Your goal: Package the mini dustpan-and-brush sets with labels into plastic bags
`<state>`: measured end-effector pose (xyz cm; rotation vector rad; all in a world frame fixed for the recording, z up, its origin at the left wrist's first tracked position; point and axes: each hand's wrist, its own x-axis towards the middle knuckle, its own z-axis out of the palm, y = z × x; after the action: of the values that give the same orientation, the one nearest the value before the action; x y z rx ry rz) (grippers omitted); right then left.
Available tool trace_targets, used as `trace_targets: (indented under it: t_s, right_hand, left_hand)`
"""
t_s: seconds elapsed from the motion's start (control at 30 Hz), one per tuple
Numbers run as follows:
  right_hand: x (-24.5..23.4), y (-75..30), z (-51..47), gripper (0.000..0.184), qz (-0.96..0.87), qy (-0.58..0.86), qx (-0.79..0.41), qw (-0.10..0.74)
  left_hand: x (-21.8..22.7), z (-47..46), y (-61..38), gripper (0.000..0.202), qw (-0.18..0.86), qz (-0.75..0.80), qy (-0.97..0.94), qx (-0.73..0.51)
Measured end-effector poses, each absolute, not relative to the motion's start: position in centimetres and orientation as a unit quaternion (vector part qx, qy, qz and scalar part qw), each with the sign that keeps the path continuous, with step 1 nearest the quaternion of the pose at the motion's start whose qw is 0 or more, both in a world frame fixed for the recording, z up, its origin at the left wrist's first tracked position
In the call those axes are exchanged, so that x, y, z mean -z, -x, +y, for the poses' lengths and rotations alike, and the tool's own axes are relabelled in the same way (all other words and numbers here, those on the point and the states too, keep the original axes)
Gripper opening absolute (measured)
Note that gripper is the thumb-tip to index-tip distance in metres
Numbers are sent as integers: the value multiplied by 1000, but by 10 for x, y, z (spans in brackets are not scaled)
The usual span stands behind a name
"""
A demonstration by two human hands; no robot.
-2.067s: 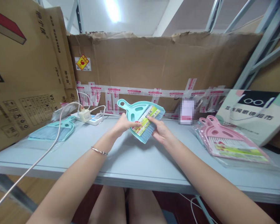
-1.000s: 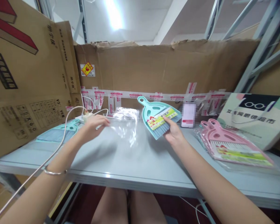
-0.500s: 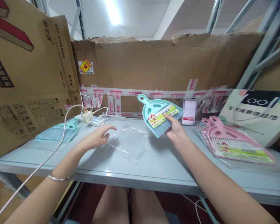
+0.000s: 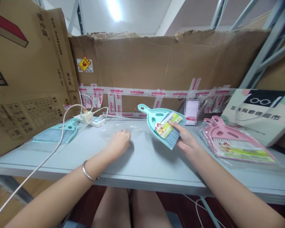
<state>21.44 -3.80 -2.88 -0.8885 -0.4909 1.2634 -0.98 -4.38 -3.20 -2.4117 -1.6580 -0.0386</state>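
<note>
My right hand (image 4: pixel 186 139) grips a mint-green dustpan (image 4: pixel 154 118) with a grey-blue bristled brush (image 4: pixel 173 136) nested in it. A printed yellow-green card label (image 4: pixel 169 124) wraps the set, and my thumb presses on it. The set is tilted above the table, its looped handle pointing left. Over the table's middle, my left hand (image 4: pixel 120 142) is closed, fingers curled down on a clear plastic bag (image 4: pixel 137 128) that lies crumpled beyond it. The fingertips are partly hidden. A silver bangle (image 4: pixel 86 171) circles the left wrist.
On the right, pink dustpan sets (image 4: pixel 237 139) in clear wrap lie before a paper bag (image 4: pixel 254 117). A mint dustpan set (image 4: pixel 59 133) rests at left, crossed by a white cable (image 4: pixel 61 136). A power strip (image 4: pixel 97 121) and cardboard walls (image 4: pixel 142 63) stand behind on the table (image 4: pixel 147 171).
My left hand has moved right onto the plastic bag and its fingers have curled shut. The bag is bunched farther back. The dustpan set in my right hand has dropped slightly and turned.
</note>
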Motion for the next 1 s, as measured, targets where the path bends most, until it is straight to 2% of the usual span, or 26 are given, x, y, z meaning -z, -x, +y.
trace_targets:
  t_s: [0.13, 0.23, 0.47, 0.6, 0.77, 1.0]
  right_hand:
    - [35, -219, -49, 19, -229, 431, -585, 648]
    - [43, -219, -52, 20, -233, 448, -591, 629]
    - [57, -212, -49, 25, -271, 437, -626, 586]
    - [57, -204, -52, 23, -279, 446, -615, 587]
    - [58, -195, -52, 18, -283, 453, -612, 583]
    - [68, -192, -40, 21, -200, 383, -654, 621]
  left_hand:
    - [36, -35, 19, 47, 129, -618, 774, 44]
    - [40, -28, 26, 36, 121, -619, 775, 47]
    - [39, -17, 36, 32, 149, -577, 801, 53]
    - [37, -23, 25, 37, 169, -548, 813, 98]
    - [32, -35, 6, 56, 178, -508, 832, 133]
    - [41, -39, 1, 54, 146, -428, 878, 159]
